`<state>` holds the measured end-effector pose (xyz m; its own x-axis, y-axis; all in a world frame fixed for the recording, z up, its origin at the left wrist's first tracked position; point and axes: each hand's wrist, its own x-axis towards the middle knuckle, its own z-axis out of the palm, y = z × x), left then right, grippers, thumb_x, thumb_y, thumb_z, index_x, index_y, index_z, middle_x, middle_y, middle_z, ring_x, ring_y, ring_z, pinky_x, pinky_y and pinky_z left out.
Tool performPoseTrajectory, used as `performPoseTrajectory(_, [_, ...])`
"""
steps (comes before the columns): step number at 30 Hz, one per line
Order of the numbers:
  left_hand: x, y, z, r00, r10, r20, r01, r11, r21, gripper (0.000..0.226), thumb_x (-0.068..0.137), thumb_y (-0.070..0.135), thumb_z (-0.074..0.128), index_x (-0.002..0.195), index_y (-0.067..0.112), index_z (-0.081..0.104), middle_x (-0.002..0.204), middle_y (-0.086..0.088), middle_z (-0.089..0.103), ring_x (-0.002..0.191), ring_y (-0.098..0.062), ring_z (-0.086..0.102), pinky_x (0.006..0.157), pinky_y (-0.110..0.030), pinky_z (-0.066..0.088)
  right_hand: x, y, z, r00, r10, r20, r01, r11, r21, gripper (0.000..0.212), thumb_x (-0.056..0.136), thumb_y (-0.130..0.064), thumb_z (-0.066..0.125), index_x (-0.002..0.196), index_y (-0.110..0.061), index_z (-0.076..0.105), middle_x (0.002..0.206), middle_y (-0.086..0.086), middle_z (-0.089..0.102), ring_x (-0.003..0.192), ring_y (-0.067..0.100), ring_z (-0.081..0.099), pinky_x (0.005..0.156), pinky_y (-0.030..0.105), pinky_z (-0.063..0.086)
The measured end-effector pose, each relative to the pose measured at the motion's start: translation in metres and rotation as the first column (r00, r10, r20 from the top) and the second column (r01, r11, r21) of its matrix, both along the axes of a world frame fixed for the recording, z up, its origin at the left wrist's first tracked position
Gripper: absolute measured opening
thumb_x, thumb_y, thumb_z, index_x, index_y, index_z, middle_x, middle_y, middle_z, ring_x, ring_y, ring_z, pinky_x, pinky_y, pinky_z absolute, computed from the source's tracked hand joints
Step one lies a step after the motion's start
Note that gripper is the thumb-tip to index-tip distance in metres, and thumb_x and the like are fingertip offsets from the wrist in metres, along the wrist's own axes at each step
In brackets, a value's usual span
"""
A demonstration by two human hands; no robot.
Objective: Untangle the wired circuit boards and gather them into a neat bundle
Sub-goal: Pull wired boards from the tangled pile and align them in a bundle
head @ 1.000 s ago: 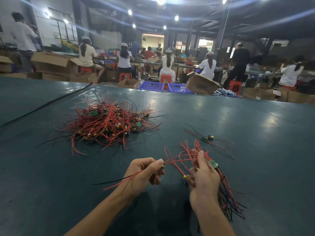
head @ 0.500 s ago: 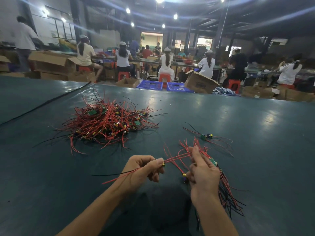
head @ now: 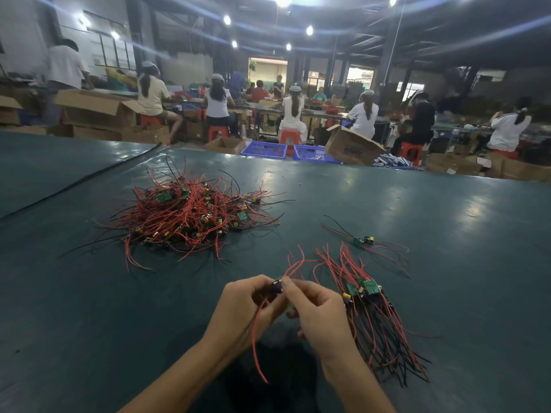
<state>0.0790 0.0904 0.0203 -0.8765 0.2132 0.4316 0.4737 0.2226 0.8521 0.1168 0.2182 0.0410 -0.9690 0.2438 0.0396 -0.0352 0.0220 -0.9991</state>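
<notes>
Both hands meet above the near edge of the desk point(head: 447, 263), approx. at its middle. The left hand point(head: 247, 305) and the right hand point(head: 322, 314) hold one wired board point(head: 277, 286) between them. The grip of each hand is clenched on it: left fingers are curled round the small board and the right thumb and forefinger pinch it from the other side. The board's long axis runs near to far. Its red wires rise from the fingertips toward the far edge, and one red wire w/ a dark one hangs down between the wrists toward the near edge.

Just right of the right hand lies the bundle point(head: 375, 320), flat on the desk. Its green boards sit together in the middle; red wires fan out toward the far edge, and black and red wires point toward the near edge, leaning a little to the right. So the long axis is also near to far, roughly.

A single board point(head: 362, 241) lies beyond the bundle, apart from it. Its axis goes more left to right, w/ the black wire to the far left and red wires to the right.

The tangled pile point(head: 190, 216) is on the left half of the desk, well apart from the hands; its wires point in all directions. A black cable point(head: 80, 183) crosses the far left corner.
</notes>
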Motion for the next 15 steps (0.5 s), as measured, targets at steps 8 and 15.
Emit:
performPoseTrajectory(8, [0.008,-0.004,0.003,0.939,-0.056,-0.338,-0.108,0.888,-0.446,0.034,0.087,0.045,0.055,0.115,0.030,0.067,0.083,0.016,0.066,0.071,-0.005,0.059,0.066,-0.028,0.052,-0.004,0.015,0.001,0.995,-0.093,0.036,0.097,0.988,-0.121,0.013,0.090,-0.015,0.068,0.079,-0.008,0.071,0.062,0.009,0.068,0.055,0.016,0.065,0.046,0.030,0.054])
performPoseTrajectory(15, [-0.024,-0.043,0.006,0.818,0.294,-0.494,-0.524,0.733,-0.433,0.030,0.082,0.027,0.068,0.110,0.015,0.070,0.119,-0.005,0.062,0.111,-0.026,0.057,0.091,-0.042,0.046,-0.007,0.052,-0.006,0.946,-0.307,-0.105,0.319,0.821,0.474,0.018,0.088,-0.024,0.069,0.104,-0.016,0.073,0.083,-0.006,0.072,0.078,0.010,0.068,0.076,0.032,0.056])
